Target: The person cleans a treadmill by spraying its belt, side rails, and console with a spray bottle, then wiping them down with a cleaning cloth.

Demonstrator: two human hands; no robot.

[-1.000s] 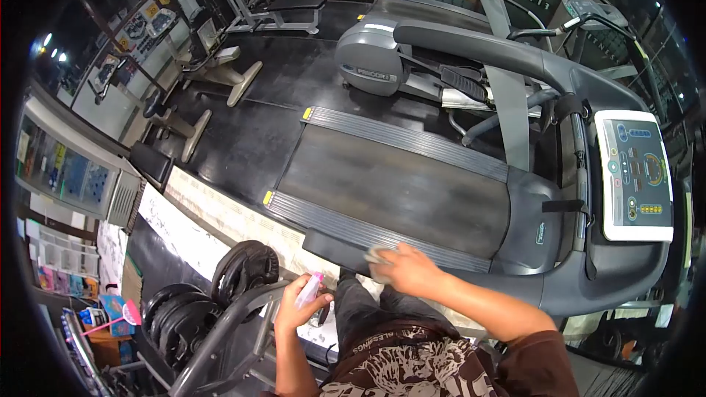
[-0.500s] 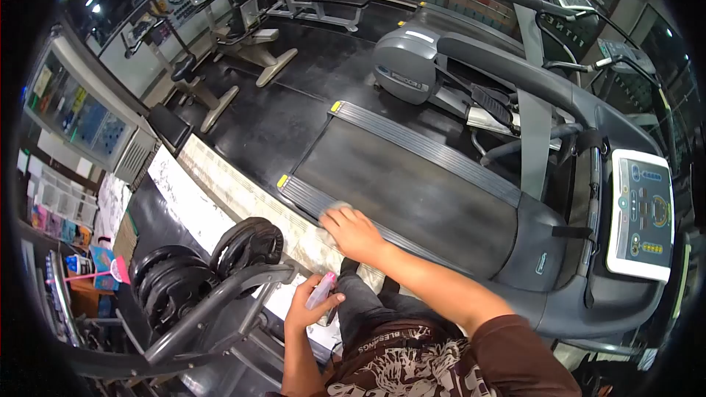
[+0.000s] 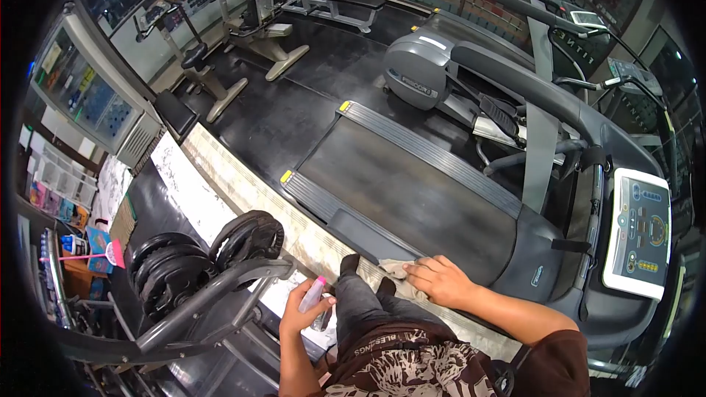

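Observation:
My right hand [image 3: 439,280] presses a grey cloth [image 3: 397,270] flat against the near side rail of the treadmill [image 3: 412,191], close to my knee. My left hand [image 3: 303,313] is closed around a small spray bottle with a pink cap [image 3: 312,294], held upright beside my left leg. The treadmill's dark belt stretches away to the upper left, and its white console panel [image 3: 637,231] sits at the right.
A rack of black weight plates [image 3: 220,250] with a grey curved frame stands at my left. An elliptical machine [image 3: 426,73] is behind the treadmill, more gym machines [image 3: 257,22] at the back, shelves with goods [image 3: 66,125] at far left.
My right hand slid the cloth back along the rail from the treadmill's rear end toward my knee. The view shifted slightly; the left hand kept the bottle.

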